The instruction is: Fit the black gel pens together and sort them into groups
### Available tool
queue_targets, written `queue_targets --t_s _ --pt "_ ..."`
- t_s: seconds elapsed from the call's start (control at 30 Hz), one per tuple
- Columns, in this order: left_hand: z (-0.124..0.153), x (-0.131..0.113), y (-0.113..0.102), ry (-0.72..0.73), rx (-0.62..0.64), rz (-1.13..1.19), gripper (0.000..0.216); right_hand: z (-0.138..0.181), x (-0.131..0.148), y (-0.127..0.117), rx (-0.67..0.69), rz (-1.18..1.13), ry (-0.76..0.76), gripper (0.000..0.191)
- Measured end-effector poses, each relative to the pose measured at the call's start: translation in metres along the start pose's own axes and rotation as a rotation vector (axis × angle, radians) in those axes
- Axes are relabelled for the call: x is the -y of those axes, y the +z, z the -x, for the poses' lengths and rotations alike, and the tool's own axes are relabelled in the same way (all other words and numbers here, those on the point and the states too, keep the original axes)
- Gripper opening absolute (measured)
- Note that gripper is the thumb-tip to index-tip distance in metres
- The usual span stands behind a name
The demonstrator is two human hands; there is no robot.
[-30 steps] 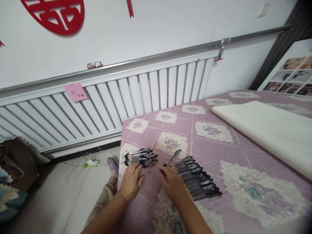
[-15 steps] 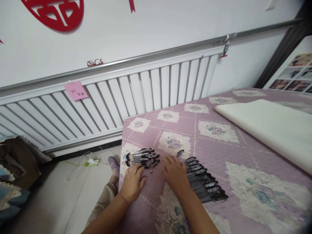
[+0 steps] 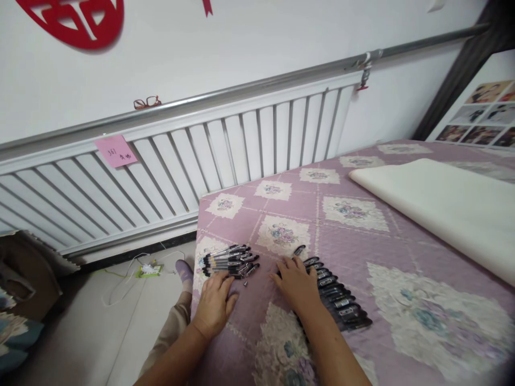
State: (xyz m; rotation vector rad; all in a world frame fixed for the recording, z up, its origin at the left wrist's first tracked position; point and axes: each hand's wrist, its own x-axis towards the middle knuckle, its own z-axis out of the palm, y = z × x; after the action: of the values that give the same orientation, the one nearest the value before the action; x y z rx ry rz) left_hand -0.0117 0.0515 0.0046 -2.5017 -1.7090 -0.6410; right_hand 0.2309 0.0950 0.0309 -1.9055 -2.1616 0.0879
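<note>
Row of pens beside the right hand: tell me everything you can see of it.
The row of pens lies on the purple flowered cloth, slanting from upper left to lower right in the picture. The pens lie side by side, close together, dark capped ends pointing rightward, some with pale markings. They look like plastic. The right hand is over the row's upper end and, with its forearm, hides the pens' other ends; whether it presses on any cannot be told.
</note>
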Motion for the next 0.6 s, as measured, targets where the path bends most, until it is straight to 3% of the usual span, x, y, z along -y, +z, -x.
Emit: queue_targets --t_s 0.6 --pt "0.001 0.002 0.001 -0.005 0.006 -0.011 0.035 -0.006 -0.008 -0.005 0.006 0.068 0.157 0.040"
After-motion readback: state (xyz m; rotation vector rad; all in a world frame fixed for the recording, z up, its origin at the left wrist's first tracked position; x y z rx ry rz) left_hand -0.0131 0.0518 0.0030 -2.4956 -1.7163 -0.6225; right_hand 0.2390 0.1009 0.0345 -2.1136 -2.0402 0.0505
